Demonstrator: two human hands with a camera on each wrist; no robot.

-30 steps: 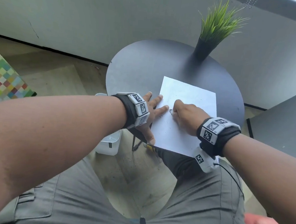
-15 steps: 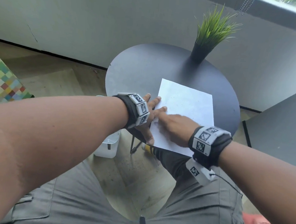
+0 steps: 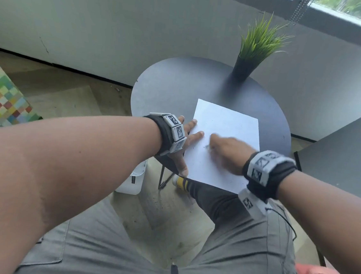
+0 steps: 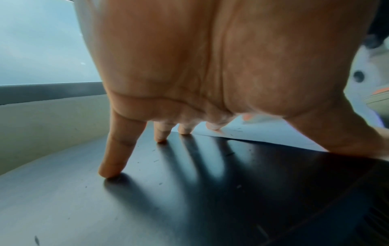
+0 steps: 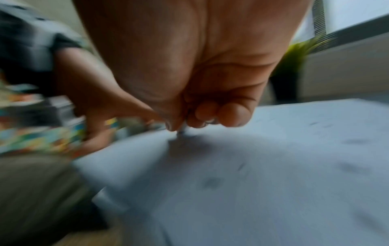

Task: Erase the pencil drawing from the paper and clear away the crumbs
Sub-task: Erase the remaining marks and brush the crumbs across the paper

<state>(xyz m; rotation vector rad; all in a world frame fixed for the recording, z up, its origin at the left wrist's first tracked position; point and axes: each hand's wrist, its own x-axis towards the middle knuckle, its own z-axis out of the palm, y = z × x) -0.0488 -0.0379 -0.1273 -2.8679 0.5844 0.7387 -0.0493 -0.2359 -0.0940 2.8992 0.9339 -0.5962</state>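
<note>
A white sheet of paper [image 3: 225, 127] lies on the round dark table [image 3: 168, 86], its near edge hanging over the table's rim. My left hand [image 3: 187, 141] lies flat with fingers spread, index tip and thumb pressing the paper's left edge [image 4: 263, 133], the other fingertips [image 4: 109, 173] on the table. My right hand [image 3: 225, 152], blurred, is curled and pinches a small grey eraser [image 5: 181, 130] whose tip touches the paper [image 5: 273, 166]. Dark crumbs [image 3: 196, 147] dot the sheet beside it. Faint smudges [image 5: 210, 183] show on the paper.
A potted green plant [image 3: 254, 50] stands at the table's far right edge. A white bin [image 3: 133, 180] sits on the floor under the table's left side. A second dark table [image 3: 345, 152] is at the right. My legs are below the paper's near edge.
My right hand swept left toward the left hand's fingers, then back right along the paper; it is motion-blurred now. The left hand has stayed in place holding the sheet.
</note>
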